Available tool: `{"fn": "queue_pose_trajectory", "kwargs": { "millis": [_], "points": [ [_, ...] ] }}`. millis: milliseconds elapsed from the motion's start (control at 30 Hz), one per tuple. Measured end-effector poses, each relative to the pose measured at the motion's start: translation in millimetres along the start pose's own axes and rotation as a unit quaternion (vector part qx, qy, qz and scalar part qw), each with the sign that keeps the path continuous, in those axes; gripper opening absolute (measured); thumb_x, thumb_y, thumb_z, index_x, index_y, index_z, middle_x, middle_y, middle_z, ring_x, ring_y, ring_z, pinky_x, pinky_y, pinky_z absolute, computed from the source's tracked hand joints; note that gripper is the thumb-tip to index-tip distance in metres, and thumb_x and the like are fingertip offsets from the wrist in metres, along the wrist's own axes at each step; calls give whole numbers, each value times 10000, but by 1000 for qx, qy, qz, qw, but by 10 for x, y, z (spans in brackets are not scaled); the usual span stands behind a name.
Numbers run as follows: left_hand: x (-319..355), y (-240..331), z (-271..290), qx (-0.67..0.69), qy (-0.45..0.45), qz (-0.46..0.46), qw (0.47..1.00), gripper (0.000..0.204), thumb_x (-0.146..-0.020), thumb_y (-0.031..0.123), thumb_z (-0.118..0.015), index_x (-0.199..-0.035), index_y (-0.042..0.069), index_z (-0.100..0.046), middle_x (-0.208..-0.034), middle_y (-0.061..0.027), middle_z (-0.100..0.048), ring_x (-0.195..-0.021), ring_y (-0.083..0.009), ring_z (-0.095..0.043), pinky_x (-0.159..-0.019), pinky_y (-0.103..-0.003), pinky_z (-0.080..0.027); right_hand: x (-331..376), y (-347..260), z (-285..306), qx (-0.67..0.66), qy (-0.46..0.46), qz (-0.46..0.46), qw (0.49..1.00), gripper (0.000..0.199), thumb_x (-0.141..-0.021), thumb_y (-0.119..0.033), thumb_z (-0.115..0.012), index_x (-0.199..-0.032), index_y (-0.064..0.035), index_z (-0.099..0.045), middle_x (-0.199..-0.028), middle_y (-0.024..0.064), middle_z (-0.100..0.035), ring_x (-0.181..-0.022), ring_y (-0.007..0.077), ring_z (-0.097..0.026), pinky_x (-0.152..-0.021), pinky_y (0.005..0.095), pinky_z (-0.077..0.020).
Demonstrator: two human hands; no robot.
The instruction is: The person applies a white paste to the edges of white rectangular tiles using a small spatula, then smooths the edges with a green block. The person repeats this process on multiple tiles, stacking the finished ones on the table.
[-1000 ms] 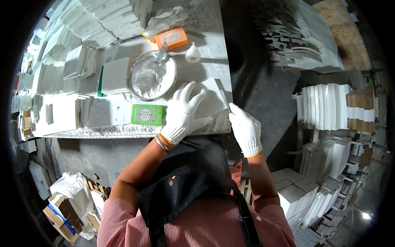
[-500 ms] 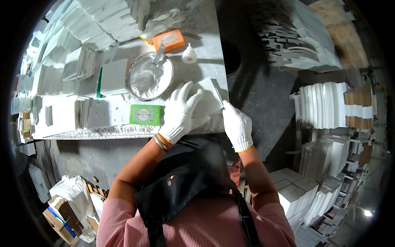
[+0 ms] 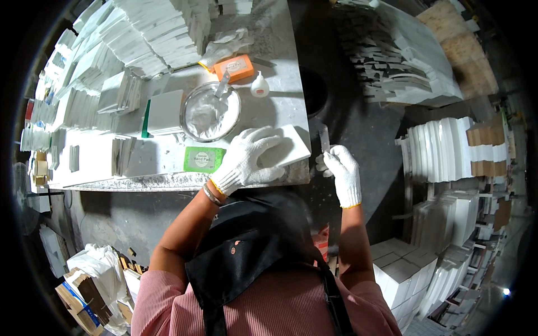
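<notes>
- The left hand [image 3: 246,159] lies spread on the tile [image 3: 293,143], thumb apart from fingers.
- The right hand [image 3: 343,172] grips the blade [image 3: 324,138], pointing away from the body, beyond the tabletop's [image 3: 286,116] right edge.
- The tile lies between the hands, under the left, apart from the right.
- The green pad [image 3: 202,160] sits just left of the left hand.
- The bowl [image 3: 210,139] of paste [image 3: 208,119] stands beyond.

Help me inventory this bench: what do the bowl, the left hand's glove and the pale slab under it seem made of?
Bowl: probably polished metal, given its bright, reflective rim.
Glove: matte knitted fabric, shown by its ribbed texture; fibre unclear.
Slab: perhaps smooth stone or ceramic, from its pale, flat face and crisp edges.
</notes>
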State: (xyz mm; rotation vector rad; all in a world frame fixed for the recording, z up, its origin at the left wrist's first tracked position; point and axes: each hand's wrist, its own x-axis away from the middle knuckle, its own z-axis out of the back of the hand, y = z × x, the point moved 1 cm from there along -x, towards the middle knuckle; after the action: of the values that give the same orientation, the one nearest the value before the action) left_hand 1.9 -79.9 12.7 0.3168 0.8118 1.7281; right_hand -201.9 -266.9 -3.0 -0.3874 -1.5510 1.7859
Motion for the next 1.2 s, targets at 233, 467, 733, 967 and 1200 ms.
{"fn": "queue_pose_trajectory", "kwargs": {
  "millis": [233, 467, 733, 967, 1200],
  "points": [
    [-69, -3, 109, 30, 97, -34, 994, 418, -858, 267, -711, -1218, 60, -669, -1060, -168, -705, -992, -324, -680, -850, -405, -522, -170, -102, -227, -83, -52, 38, 994, 80, -958, -94, -625, -1008, -38, -654, -906, -23, -626, -793, 46, -562, -712, 210, -470],
    [-168, -63, -86, 186, 158, 101, 965, 390, -879, 201, -747, -1210, 25, -640, -1021, -71, -700, -850, -147, -660, -769, -308, -529, -254, -375, -203, -164, -36, 36, 985, 221, -971, -143, -611, -1155, -27, -650, -876, 82, -713, -692, 111, -663, -626, 230, -512],
    [-198, 7, -32, 413, 56, 112, 902, 325, -856, 175, -760, -1127, 15, -678, -1036, -53, -723, -870, -99, -632, -776, -278, -522, -385, -832, 168, 35, -83, 109, 990, 183, -946, -67, -619, -1110, -9, -678, -847, 38, -665, -732, 80, -612, -674, 234, -507],
    [-255, -83, -40, 444, 37, 128, 886, 294, -881, 131, -710, -1150, 13, -688, -974, -53, -726, -862, -95, -634, -775, -253, -521, -652, -1020, 15, 106, -244, 106, 958, 235, -886, 12, -626, -1089, -26, -738, -970, 79, -740, -859, 127, -673, -791, 282, -538],
    [-262, -51, -24, 440, 31, 128, 888, 271, -891, 89, -683, -1143, -10, -670, -967, -66, -725, -866, -95, -634, -773, -257, -520, -741, -1034, -28, 143, -273, 145, 940, 228, -851, -17, -682, -1072, -24, -741, -1025, 114, -746, -926, 186, -706, -830, 306, -541]
  ]
}}
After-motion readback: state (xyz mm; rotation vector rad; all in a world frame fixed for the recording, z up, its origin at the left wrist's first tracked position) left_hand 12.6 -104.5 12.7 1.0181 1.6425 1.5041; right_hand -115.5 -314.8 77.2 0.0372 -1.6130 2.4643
